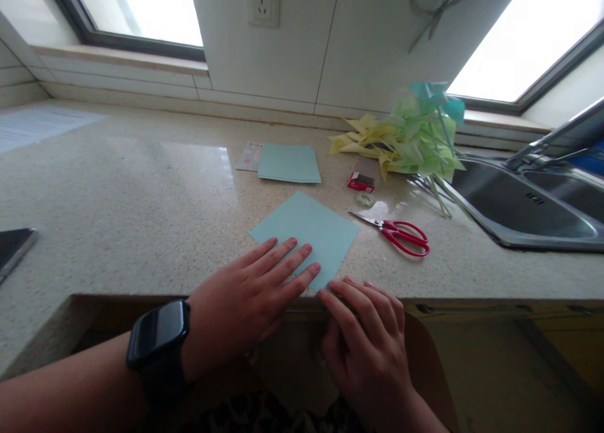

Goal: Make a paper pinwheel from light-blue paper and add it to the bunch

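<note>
A light blue square sheet of paper lies turned like a diamond near the front edge of the speckled countertop. My left hand, with a black watch on the wrist, lies flat with its fingers spread on the sheet's near left part. At the sheet's nearest corner, right at the counter edge, the fingertips of my right hand touch the paper. Neither hand grips anything.
Red-handled scissors lie right of the sheet, with a small tape roll and a red box behind. A stack of blue paper and a heap of paper pinwheels sit farther back. A steel sink is at right, a dark device at left.
</note>
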The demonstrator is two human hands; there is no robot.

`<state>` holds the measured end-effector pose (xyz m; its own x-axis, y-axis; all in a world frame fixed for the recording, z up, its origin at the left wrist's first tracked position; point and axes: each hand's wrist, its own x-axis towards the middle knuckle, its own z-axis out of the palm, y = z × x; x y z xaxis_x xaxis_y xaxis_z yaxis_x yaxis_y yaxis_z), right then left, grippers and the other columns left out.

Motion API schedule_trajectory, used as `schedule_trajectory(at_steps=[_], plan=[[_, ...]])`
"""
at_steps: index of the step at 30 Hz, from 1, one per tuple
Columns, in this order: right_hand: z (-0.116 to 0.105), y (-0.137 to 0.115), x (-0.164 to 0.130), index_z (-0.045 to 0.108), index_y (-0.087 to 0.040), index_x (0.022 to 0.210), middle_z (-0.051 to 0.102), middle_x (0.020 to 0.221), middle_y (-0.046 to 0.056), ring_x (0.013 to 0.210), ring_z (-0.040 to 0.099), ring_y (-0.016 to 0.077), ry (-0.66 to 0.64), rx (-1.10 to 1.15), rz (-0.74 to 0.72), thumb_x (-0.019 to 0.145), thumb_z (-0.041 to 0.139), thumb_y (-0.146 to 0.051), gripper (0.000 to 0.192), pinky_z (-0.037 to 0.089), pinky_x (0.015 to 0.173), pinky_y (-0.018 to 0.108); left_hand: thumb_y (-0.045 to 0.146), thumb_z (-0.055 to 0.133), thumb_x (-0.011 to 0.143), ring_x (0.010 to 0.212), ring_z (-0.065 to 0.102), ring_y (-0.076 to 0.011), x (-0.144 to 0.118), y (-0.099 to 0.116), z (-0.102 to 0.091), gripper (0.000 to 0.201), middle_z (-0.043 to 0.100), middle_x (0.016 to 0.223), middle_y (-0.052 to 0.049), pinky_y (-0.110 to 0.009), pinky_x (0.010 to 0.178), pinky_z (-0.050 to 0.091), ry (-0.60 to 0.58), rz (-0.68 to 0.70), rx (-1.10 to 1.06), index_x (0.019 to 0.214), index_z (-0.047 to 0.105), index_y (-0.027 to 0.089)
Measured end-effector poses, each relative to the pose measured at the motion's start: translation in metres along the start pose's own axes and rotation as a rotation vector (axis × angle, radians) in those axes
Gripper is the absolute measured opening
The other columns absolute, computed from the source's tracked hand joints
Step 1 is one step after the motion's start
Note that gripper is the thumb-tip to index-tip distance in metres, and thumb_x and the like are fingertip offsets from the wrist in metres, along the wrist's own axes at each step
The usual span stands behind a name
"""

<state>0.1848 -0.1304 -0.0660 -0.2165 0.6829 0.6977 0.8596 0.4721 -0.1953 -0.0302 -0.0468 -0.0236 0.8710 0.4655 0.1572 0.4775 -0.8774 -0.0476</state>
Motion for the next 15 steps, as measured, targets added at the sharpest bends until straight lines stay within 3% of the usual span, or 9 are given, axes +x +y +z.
schedule_trajectory(at_steps=[15], plan=[[-0.0013,0.0033,-0.0005,0.07,-0.018,0.117,0.071,0.121,0.011,0.115,0.059,0.0315,-0.022,0.001,-0.037,0.087,0.061,-0.007,0.033,0.042,0.098,0.053,0.027,0.059,0.097,0.152,0.03,-0.032,-0.001,0.0003,0.0003,0.066,0.032,0.166,-0.011,-0.049,0.124,0.026,0.022,0.003,-0.006,0.157,0.032,0.021]])
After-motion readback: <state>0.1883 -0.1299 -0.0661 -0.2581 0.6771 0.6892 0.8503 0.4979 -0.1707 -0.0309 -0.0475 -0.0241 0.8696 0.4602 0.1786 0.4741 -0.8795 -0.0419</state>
